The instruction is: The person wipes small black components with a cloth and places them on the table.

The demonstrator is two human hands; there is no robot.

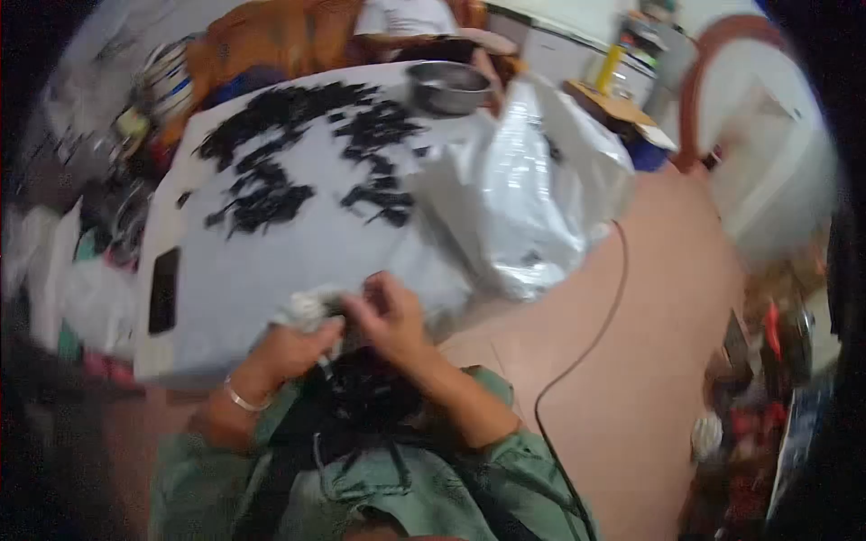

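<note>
My left hand (pixel 293 350), with a bracelet at the wrist, is closed around a small whitish bundle (pixel 308 309) at the near edge of the table. Blur hides what kind of thing the bundle is. Close beside it, my right hand (pixel 394 320) has its fingers bent together; whatever they pinch is too blurred to make out. Below both hands a heap of black pieces (pixel 370 392) lies in my lap. Farther off, many small black pieces (pixel 262 198) are spread over the white-covered table (pixel 262 270).
A phone (pixel 163 290) lies at the table's left edge. A metal bowl (pixel 448 87) stands at the back, and a large silvery-white sack (pixel 532 198) leans at the right. A dark cable (pixel 600 334) runs along the floor. Another person (pixel 406 18) sits across the table.
</note>
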